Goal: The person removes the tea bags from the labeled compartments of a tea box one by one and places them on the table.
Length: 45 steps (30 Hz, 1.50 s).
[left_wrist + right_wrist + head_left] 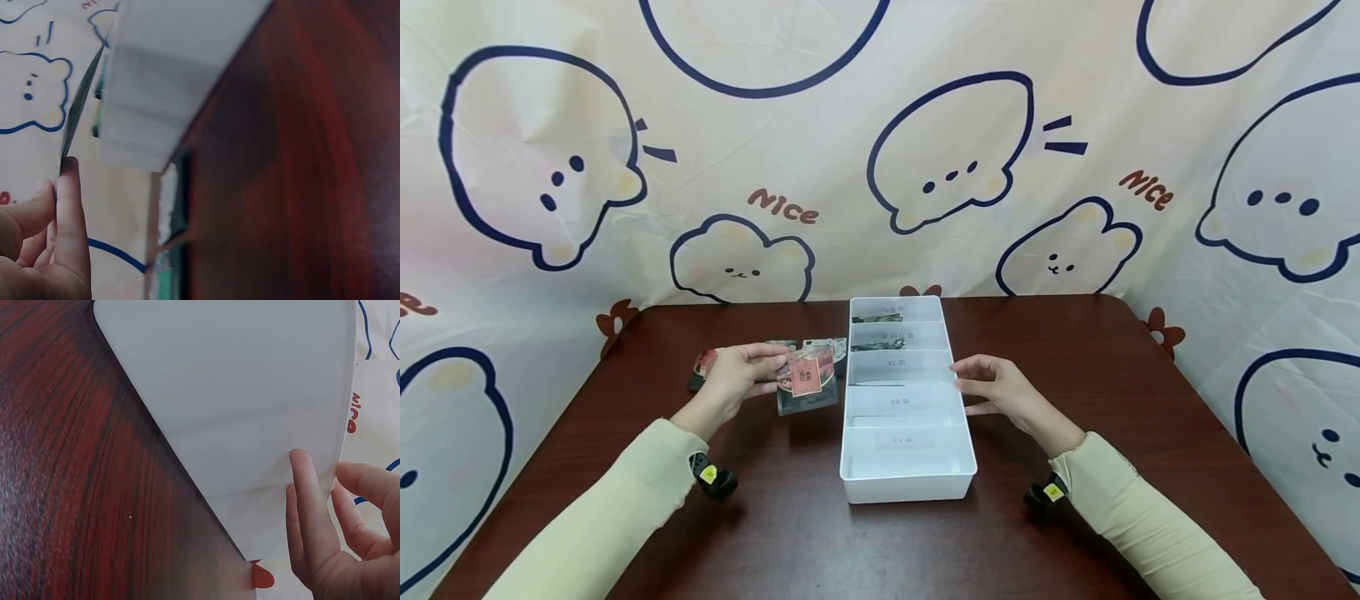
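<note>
White plastic tray [910, 487], divided into five labelled compartments, is set lengthwise on the dark wooden counter [1112, 375]. One packet [806, 377] is pinched in the left hand [741, 377], lifted just left of the tray. Several more packets [711, 362] lie on the counter behind that hand. The right hand [1000, 388] rests against the tray's right wall, fingers relaxed, holding nothing. The far two compartments appear occupied; sorting is judged early, most packets outstanding.
</note>
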Each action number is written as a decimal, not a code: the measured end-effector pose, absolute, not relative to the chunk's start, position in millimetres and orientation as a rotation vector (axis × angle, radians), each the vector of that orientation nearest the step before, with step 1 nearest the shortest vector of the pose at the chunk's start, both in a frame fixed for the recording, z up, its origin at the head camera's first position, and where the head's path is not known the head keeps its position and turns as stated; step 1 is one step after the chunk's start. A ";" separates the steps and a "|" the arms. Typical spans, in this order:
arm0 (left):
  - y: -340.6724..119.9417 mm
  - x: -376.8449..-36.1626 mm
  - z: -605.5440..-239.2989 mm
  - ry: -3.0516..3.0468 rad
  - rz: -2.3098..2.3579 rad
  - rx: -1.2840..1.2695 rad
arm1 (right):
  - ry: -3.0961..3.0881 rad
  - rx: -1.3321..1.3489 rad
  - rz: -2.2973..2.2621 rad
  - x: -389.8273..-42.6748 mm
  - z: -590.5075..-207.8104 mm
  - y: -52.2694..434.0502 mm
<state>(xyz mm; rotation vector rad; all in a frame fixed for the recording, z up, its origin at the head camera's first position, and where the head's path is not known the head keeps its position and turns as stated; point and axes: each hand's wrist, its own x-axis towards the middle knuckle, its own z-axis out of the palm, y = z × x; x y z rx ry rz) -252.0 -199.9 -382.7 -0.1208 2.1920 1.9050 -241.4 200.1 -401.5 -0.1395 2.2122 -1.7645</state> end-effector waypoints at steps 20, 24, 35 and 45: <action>-189.4 -258.3 -415.2 2.328 1.583 -0.135 | 2.209 -0.135 -1.768 -242.3 -399.2 198.9; -186.6 -259.5 -416.6 2.354 1.554 -0.150 | 2.217 -0.140 -1.755 -242.8 -398.8 199.1; -180.5 -262.4 -421.1 2.477 1.447 -0.171 | 2.206 -0.134 -1.757 -242.1 -398.5 198.4; -178.3 -261.4 -425.1 2.504 1.424 -0.110 | 2.208 -0.134 -1.763 -241.2 -398.9 199.1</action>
